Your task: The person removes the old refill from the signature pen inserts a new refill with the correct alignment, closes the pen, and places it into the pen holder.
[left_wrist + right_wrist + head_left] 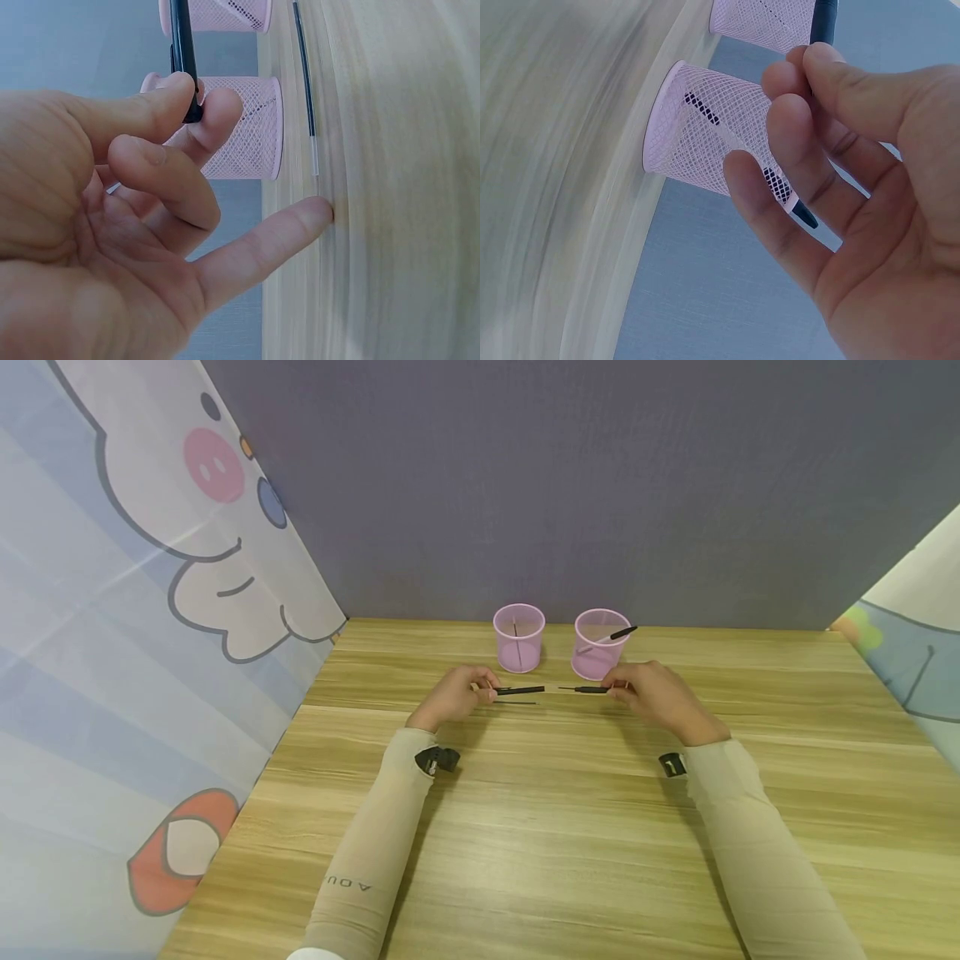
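Note:
My left hand (457, 693) pinches a black pen barrel (525, 691) with a clip between thumb and forefinger. Its little finger reaches down to the table beside a thin pen refill (306, 82), dark with a clear end, lying on the wood. Opposite, my right hand (648, 693) pinches a black pen part (592, 690), from which a thin rod points left toward the barrel. A short gap separates the two pieces. In the right wrist view the fingers hide most of the black pen part (823, 22).
Behind the hands stand two pink mesh pen cups. The left cup (519, 647) holds a thin dark stick; a white pen with black ends (622, 632) leans in the right cup (592, 664). A grey panel (562, 485) rises behind the wooden table (540, 827).

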Demonstrator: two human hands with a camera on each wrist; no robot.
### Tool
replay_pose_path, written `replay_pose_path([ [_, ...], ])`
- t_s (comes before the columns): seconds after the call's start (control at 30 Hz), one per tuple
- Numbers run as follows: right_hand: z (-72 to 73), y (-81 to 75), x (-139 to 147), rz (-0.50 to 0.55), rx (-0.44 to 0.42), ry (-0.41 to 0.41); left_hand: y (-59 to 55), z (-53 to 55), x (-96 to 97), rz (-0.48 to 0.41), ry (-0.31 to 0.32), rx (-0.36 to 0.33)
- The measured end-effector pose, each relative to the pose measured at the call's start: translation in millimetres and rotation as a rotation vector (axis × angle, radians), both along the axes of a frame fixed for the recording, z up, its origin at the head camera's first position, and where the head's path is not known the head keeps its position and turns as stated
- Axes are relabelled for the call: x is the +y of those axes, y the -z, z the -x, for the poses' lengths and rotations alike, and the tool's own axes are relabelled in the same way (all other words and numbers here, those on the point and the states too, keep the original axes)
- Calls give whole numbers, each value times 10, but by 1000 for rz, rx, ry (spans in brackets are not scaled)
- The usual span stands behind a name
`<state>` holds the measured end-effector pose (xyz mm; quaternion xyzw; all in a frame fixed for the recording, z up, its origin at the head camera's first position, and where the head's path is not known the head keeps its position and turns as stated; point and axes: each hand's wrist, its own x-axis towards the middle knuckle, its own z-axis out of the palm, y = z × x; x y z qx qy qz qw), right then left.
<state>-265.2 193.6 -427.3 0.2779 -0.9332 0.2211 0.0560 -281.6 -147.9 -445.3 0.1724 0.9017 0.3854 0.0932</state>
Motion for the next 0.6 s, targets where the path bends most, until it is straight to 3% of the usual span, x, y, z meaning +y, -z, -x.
replay_pose_path([
  [0.6,-4,-14,-13,0,-7,-8,5,10,4,-6,22,15],
])
